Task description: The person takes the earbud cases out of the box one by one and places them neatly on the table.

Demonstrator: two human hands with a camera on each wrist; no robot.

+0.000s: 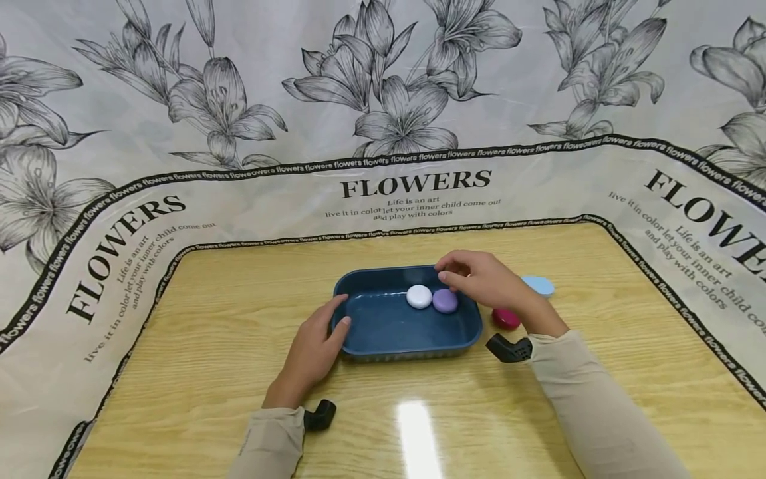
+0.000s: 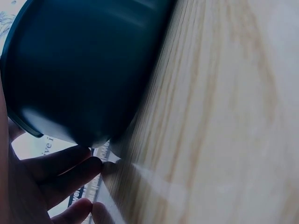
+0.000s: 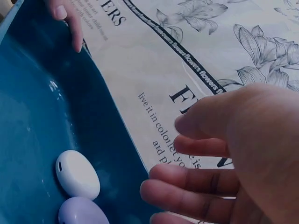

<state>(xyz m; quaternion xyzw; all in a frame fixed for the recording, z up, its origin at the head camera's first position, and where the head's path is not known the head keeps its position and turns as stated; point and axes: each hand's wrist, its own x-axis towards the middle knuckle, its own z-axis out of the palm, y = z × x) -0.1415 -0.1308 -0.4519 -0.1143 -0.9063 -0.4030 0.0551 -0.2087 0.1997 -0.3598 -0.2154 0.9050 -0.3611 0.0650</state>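
A dark blue rectangular tub (image 1: 391, 332) with rounded corners stands on the table. Inside, toward its right end, a white rounded case (image 1: 419, 297) with a small dark slot lies beside a similar purple case (image 1: 445, 301). My left hand (image 1: 314, 342) holds the tub's left end, thumb over the rim and other fingers along the outside; the left wrist view shows those fingertips (image 2: 88, 168) near the tabletop. Over the back right corner hovers my right hand (image 1: 475, 276), its fingers loosely bent with nothing between them. The right wrist view shows its fingertips (image 3: 154, 189) close to the rim.
Just right of the tub, partly behind my right forearm, sit a dark pink rounded object (image 1: 506, 319) and a light blue object (image 1: 540, 286). A flower-printed cloth (image 1: 413, 193) borders the wooden table (image 1: 209, 332) at the back and sides.
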